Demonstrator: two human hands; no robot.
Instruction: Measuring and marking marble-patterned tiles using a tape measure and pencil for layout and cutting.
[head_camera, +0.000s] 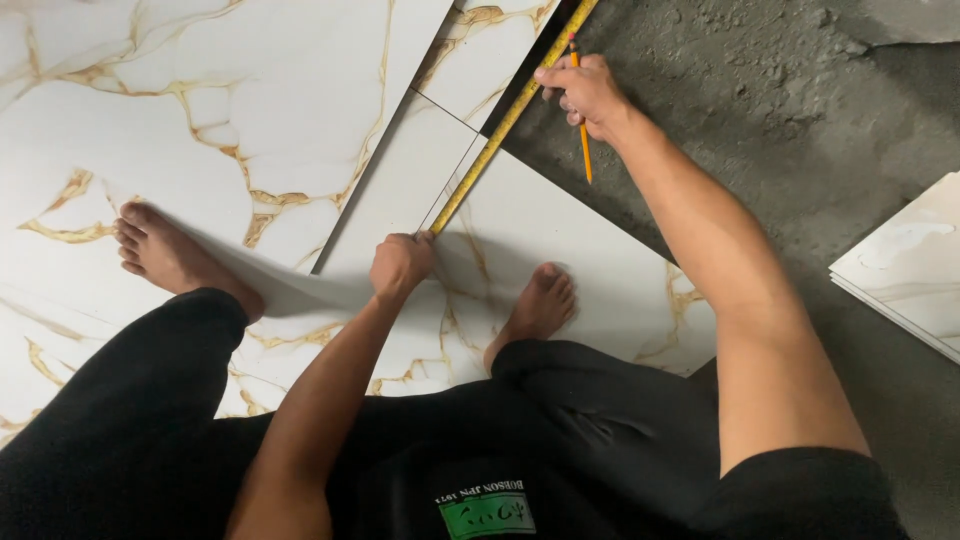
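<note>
A yellow tape measure blade (500, 125) runs diagonally across white tiles with gold veins (560, 235). My left hand (400, 262) is closed on the blade's near end and presses it onto a tile. My right hand (583, 92) holds the blade's far part down at the tile's far edge and also grips a yellow pencil (584, 150), whose tip points toward me. I squat with both bare feet on the tiles, the left foot (165, 255) and the right foot (535, 310).
Rough grey cement floor (780, 110) lies to the right of the tiles. A small stack of the same white tiles (905, 265) rests at the right edge. More laid tiles (200, 100) fill the left side.
</note>
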